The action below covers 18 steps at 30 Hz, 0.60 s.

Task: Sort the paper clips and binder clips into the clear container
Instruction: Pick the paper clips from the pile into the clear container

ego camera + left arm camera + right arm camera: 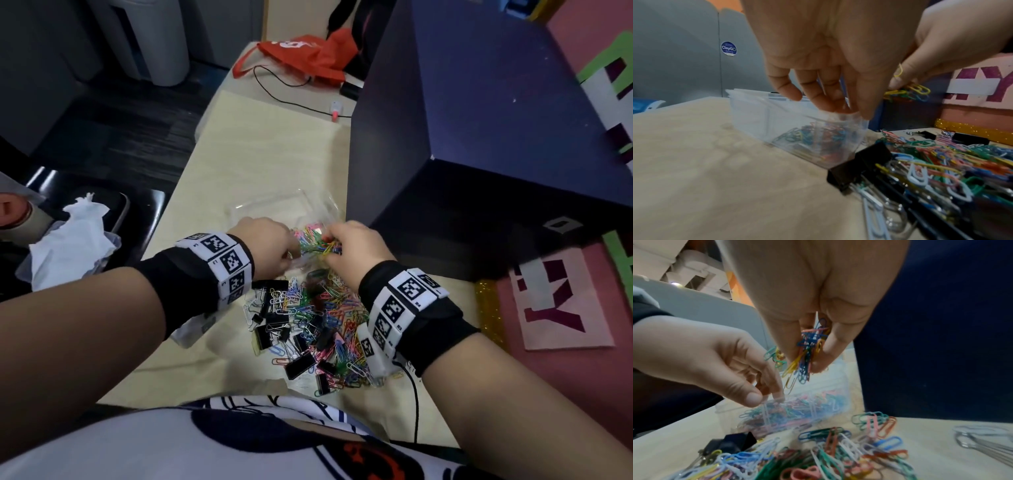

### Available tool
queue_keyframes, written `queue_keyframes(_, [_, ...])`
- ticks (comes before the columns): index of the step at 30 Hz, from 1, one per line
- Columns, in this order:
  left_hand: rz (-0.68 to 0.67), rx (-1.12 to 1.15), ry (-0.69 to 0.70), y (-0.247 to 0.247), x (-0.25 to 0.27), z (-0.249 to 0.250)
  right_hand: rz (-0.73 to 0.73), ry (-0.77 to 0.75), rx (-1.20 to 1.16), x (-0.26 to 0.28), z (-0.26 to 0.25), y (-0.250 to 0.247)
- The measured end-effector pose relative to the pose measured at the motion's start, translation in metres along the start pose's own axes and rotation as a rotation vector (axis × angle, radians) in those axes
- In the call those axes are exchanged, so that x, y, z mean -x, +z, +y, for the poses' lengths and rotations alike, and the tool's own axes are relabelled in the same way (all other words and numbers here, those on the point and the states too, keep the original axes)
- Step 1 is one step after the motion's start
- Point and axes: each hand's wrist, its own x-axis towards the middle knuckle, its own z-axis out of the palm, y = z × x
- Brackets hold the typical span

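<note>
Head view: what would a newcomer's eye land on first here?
The right hand pinches a bunch of coloured paper clips above the clear container, whose near rim the left hand holds. In front lies a bright heap of paper clips and black binder clips on the table.

We see a clear, glossy plastic container point(777, 120), smooth-walled. The paper clips point(329, 318) look like wire with a shiny coloured coating, some bare silvery metal. The binder clips point(299, 365) are glossy black with metal handles. The tabletop point(715, 178) looks matt, pale wood-like.
</note>
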Motion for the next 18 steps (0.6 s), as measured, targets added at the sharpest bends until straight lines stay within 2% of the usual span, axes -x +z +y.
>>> queue_keyframes(4, [0.044, 0.068, -0.062, -0.005, 0.007, -0.007, 0.091, -0.049, -0.043, -0.012, -0.017, 0.000])
queue_keyframes(6, [0.109, 0.123, -0.127, -0.008, 0.009, -0.012, 0.069, -0.058, -0.047, -0.016, -0.022, 0.000])
queue_keyframes(9, [0.197, 0.172, -0.164, -0.007, 0.012, -0.015, -0.040, -0.053, 0.022, -0.018, -0.023, 0.001])
queue_keyframes(13, [0.182, 0.104, -0.138, 0.002, 0.012, -0.016, -0.012, 0.000, 0.039, -0.006, -0.016, 0.002])
queue_keyframes(16, [0.158, 0.047, -0.115, 0.008, 0.010, -0.012, -0.183, -0.004, 0.178, 0.004, -0.008, 0.013])
queue_keyframes(18, [0.151, 0.018, -0.119, 0.009, 0.008, -0.010, -0.253, -0.107, 0.216, 0.008, 0.000, 0.028])
